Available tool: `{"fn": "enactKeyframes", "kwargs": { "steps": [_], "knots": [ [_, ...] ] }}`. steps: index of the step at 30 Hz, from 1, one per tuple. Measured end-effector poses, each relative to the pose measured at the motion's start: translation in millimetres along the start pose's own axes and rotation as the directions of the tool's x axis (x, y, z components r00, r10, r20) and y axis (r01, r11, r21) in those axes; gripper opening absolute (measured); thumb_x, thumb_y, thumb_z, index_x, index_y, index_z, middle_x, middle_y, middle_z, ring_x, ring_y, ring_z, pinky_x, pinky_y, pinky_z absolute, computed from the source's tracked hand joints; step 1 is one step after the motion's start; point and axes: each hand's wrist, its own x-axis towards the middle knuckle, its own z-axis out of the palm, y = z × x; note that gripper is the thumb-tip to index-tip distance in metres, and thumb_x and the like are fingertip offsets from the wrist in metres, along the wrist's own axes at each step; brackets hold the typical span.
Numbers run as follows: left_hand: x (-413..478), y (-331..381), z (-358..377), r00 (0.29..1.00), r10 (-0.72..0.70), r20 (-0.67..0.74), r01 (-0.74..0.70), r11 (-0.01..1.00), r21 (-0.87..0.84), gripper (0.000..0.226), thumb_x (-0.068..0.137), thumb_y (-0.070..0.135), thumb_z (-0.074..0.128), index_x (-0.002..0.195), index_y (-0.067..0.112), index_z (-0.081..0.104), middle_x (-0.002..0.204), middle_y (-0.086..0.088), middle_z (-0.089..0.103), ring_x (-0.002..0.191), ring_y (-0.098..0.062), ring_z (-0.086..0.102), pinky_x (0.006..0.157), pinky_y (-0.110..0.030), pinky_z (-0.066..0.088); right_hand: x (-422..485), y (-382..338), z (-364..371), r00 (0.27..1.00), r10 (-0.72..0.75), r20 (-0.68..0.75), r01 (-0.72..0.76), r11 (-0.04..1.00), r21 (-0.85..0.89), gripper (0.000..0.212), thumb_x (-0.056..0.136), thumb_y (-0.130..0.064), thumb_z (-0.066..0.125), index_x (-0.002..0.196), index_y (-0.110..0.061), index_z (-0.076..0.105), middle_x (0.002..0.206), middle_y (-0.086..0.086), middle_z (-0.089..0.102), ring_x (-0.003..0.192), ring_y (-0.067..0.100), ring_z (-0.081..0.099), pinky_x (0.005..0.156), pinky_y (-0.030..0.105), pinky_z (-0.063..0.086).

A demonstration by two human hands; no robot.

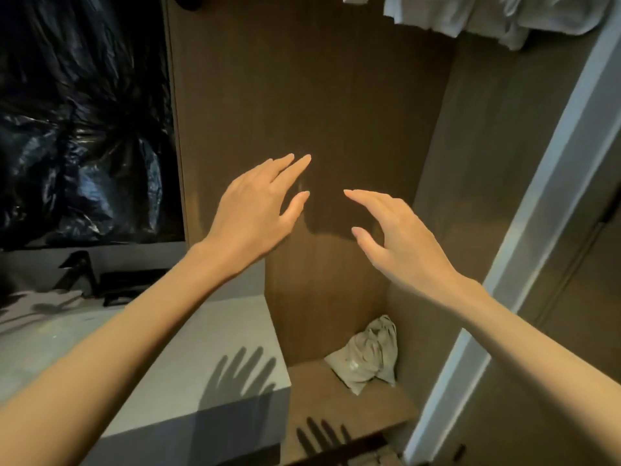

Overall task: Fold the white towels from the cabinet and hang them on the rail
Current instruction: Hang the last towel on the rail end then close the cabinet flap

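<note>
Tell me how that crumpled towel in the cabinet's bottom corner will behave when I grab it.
The crumpled towel is probably floppy: its soft, irregular folds suggest it will sag and unfurl when lifted. Loosely bunched, it looks light for its bulk. Pushed, it would likely bunch against the cabinet wall rather than slide.

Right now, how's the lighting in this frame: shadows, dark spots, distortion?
Head view: left hand and right hand throw hard shadows onto the grey counter and cabinet shelf; cabinet back dim; black plastic glints; wide-angle edges slant the door frame.
</note>
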Motion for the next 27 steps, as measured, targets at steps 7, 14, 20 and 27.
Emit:
{"fn": "enactKeyframes", "kwargs": {
  "steps": [7, 14, 20, 27],
  "knots": [
    [-54.9, 59.7, 49.1, 0.990, -0.037, 0.136, 0.043, 0.998, -0.042, 0.052, 0.099, 0.041, 0.044, 0.148, 0.030, 0.032, 0.151, 0.002, 0.038, 0.140, -0.022, 0.035, 0.111, -0.036, 0.028, -78.9, 64.0, 14.4, 0.988, 0.065, 0.138, -0.074, 0.995, 0.061, 0.047, 0.097, -0.028, 0.052, 0.143, -0.032, 0.040, 0.147, -0.012, 0.043, 0.135, 0.012, 0.038, 0.111, 0.040, 0.035],
    [-89.8, 81.6, 116.9, 0.962, -0.027, 0.271, 0.041, 0.998, -0.047, 0.053, 0.099, 0.039, 0.044, 0.149, 0.028, 0.031, 0.151, -0.001, 0.039, 0.139, -0.025, 0.036, 0.110, -0.039, 0.033, -136.7, 120.5, 70.4, 0.946, 0.129, 0.297, -0.159, 0.984, 0.079, 0.048, 0.097, -0.024, 0.053, 0.143, -0.029, 0.041, 0.147, -0.009, 0.043, 0.135, 0.013, 0.037, 0.109, 0.041, 0.037],
    [-94.6, 76.7, 193.2, 0.930, -0.043, 0.366, 0.077, 0.994, -0.080, 0.053, 0.100, 0.038, 0.044, 0.150, 0.027, 0.030, 0.152, -0.001, 0.037, 0.141, -0.024, 0.033, 0.110, -0.038, 0.033, -152.7, 171.1, 128.3, 0.898, 0.220, 0.381, -0.256, 0.965, 0.047, 0.050, 0.097, -0.026, 0.054, 0.144, -0.030, 0.039, 0.148, -0.010, 0.042, 0.136, 0.011, 0.036, 0.109, 0.039, 0.036],
    [-84.6, 83.0, 257.0, 0.896, -0.066, 0.439, 0.111, 0.991, -0.077, 0.054, 0.100, 0.037, 0.042, 0.151, 0.026, 0.027, 0.153, -0.002, 0.036, 0.142, -0.024, 0.031, 0.112, -0.039, 0.031, -142.0, 223.0, 165.1, 0.875, 0.237, 0.423, -0.284, 0.957, 0.050, 0.051, 0.096, -0.025, 0.054, 0.145, -0.029, 0.038, 0.150, -0.007, 0.039, 0.138, 0.015, 0.034, 0.110, 0.044, 0.035]
  ]
}}
